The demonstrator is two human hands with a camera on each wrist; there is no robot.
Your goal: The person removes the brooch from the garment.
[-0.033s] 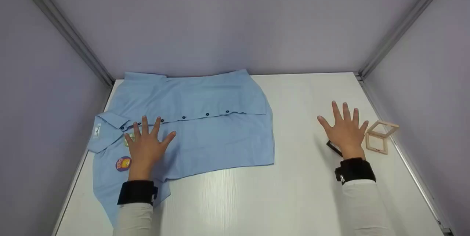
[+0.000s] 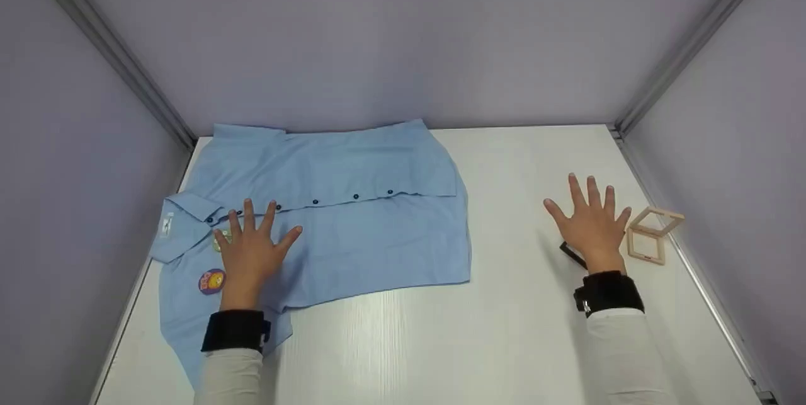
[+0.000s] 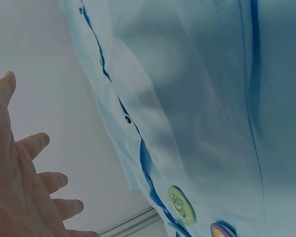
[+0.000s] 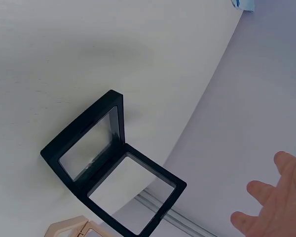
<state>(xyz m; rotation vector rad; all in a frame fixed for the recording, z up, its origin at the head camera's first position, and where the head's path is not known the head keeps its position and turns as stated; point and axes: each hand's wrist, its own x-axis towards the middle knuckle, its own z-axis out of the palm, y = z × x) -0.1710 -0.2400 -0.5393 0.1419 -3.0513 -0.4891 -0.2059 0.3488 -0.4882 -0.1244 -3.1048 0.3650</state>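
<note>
A light blue button-up shirt (image 2: 378, 235) lies spread over the left of the table, its dark buttons in a line. Above its collar end my left hand (image 2: 250, 260) hovers with fingers spread, holding nothing. Two round badges sit on the shirt: a green one (image 3: 181, 205) partly behind that hand in the head view, and a purple one with a yellow figure (image 2: 211, 281). Over the right side, my right hand (image 2: 594, 232) is also spread and holds nothing. Beneath it stands an opened black hinged frame (image 4: 84, 129), mostly hidden by the hand in the head view.
An opened light wooden hinged frame (image 2: 647, 247) stands beside the black one, near the table's right edge. Grey panels (image 2: 403, 39) enclose the white table (image 2: 403, 342) at the back and both sides. A white label (image 2: 167, 225) shows inside the shirt collar.
</note>
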